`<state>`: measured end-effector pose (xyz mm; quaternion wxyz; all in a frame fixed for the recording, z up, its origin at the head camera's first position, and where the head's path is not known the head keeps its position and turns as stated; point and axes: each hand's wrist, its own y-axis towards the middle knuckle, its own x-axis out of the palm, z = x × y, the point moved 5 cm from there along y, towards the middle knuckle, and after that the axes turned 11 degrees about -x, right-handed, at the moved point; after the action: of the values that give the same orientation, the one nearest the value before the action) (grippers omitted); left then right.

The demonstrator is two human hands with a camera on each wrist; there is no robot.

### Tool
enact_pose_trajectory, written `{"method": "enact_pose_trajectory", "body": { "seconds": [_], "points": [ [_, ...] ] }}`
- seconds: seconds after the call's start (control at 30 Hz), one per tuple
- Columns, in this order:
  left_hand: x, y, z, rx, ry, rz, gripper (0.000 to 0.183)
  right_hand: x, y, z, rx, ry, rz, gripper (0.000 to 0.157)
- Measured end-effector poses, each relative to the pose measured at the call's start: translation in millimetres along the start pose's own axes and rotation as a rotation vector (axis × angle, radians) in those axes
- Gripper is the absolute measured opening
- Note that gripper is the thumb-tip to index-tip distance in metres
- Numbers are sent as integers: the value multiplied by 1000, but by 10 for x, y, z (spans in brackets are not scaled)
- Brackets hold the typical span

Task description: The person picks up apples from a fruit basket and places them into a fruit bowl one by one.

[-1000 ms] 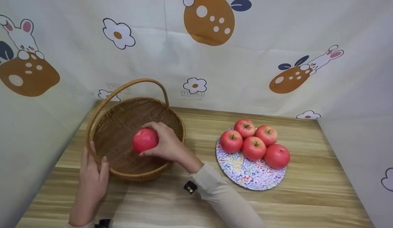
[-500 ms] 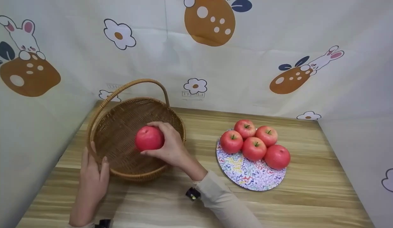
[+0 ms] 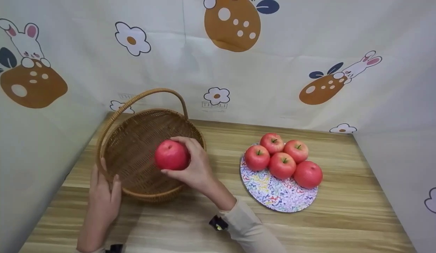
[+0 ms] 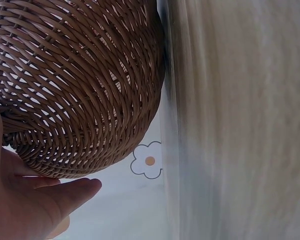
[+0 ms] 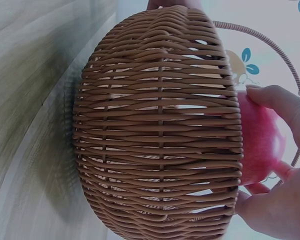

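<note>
My right hand (image 3: 195, 165) holds a red apple (image 3: 170, 154) between thumb and fingers, over the front right part of a brown wicker basket (image 3: 133, 147). In the right wrist view the apple (image 5: 257, 140) shows partly above the basket's rim, its lower part behind the weave. At the near left, my left hand (image 3: 103, 198) grips the basket's rim by the foot of the arched handle (image 3: 131, 100). The left wrist view has the left hand (image 4: 35, 202) against the basket's outer wall (image 4: 85, 95). No other apple shows inside the basket.
To the right lies a round plate (image 3: 274, 196) with a multicoloured squiggle pattern. Several red apples (image 3: 281, 165) sit together on its back half. Printed cloth walls (image 3: 274, 88) enclose the wooden table (image 3: 337, 203) at the back and both sides.
My right hand has moved right and nearer to me with the apple, which looks larger and higher over the basket. The left hand, basket and plate have stayed in place.
</note>
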<state>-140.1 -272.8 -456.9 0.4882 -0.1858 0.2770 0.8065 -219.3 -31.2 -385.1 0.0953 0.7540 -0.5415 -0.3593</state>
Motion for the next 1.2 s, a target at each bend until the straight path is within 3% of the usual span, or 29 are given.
{"method": "enact_pose_trajectory", "body": {
  "seconds": [0.27, 0.47, 0.7, 1.2],
  "points": [
    [-1, -1, 9, 0, 0, -1, 65, -109, -83, -21, -12, 60, 70, 74],
    [-5, -6, 20, 31, -19, 15, 64, -211, -163, -29, 14, 44, 110, 74],
    [-2, -4, 5, 20, -5, 13, 64, -316, -265, -18, 13, 118, 148, 71],
    [-4, -2, 13, 11, 11, 10, 64, -656, -489, 44, 11, 79, 244, 72]
  ]
}}
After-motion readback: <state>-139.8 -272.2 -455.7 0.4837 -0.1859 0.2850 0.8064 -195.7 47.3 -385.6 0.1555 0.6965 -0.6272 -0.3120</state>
